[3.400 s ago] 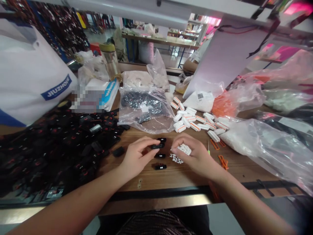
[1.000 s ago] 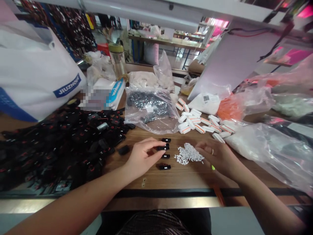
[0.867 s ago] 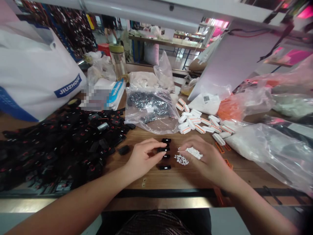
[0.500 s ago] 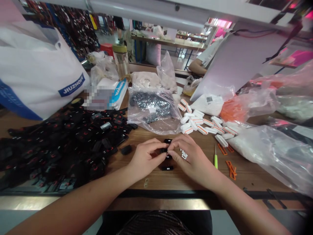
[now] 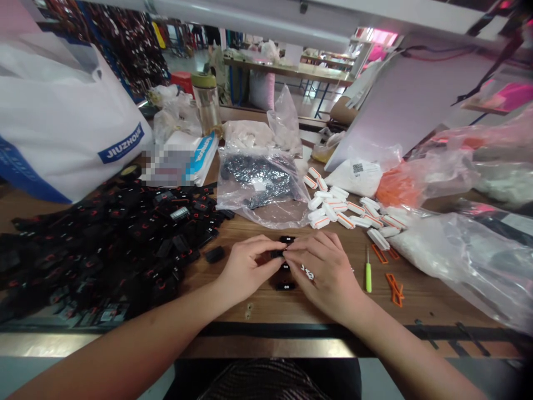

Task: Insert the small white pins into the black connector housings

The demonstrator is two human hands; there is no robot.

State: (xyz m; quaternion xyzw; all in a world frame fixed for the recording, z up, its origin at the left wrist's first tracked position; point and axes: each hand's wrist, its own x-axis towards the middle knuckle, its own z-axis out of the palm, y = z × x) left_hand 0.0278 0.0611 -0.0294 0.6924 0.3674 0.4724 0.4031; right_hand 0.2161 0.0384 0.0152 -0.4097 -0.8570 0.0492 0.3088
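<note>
My left hand (image 5: 250, 268) pinches a small black plastic piece (image 5: 277, 254) between thumb and fingers, just above the table. My right hand (image 5: 325, 272) meets it from the right, its fingertips closed at the piece's right end; anything tiny between them is hidden. Along the same line lie similar black pieces with white dots: one (image 5: 287, 239) beyond my fingertips, another (image 5: 285, 267) partly covered between my hands, and a third (image 5: 285, 286) nearer me. Small white parts (image 5: 307, 271) lie loosely under my right hand, which covers some of them.
A big heap of black parts (image 5: 166, 239) spreads at left, with one loose black block (image 5: 214, 254) beside it. To the right are white-and-orange pieces (image 5: 333, 206), a green-handled screwdriver (image 5: 368, 276) and orange frames (image 5: 394, 289). A clear bag of black parts (image 5: 262, 183) lies ahead.
My right hand has turned flatter, its fingers straighter, and shifted slightly nearer me over the white parts. The left hand keeps its pinch on the black piece in nearly the same spot.
</note>
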